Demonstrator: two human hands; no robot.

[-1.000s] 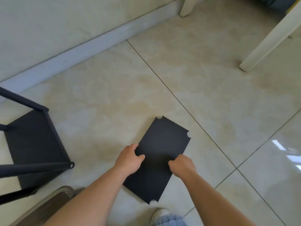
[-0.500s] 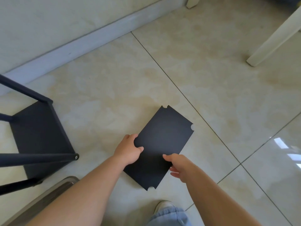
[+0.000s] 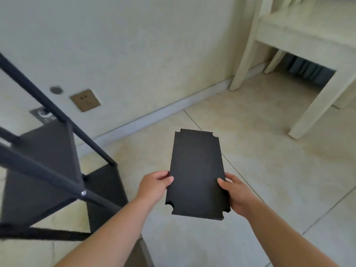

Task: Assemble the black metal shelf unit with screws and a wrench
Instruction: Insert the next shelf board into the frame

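Note:
A flat black shelf panel (image 3: 196, 170) with notched corners hangs in the air above the tiled floor, its long side pointing away from me. My left hand (image 3: 154, 186) grips its left edge and my right hand (image 3: 236, 193) grips its right edge, thumbs on top. The partly built black shelf frame (image 3: 48, 166) stands at the left, with slanting tubes, a silver screw (image 3: 83, 193) at one joint and two dark shelves fitted. No wrench or loose screws are visible.
A cream wall with a bronze socket plate (image 3: 84, 100) and a grey skirting board (image 3: 154, 114) runs behind. A cream table (image 3: 308, 35) with pale legs stands at the upper right. Beige tiled floor (image 3: 269, 160) spreads below the panel.
The panel lay on the floor under both hands; now both hands have lifted it off the floor and turned it lengthwise. The view has tilted up, showing the wall, table and more frame.

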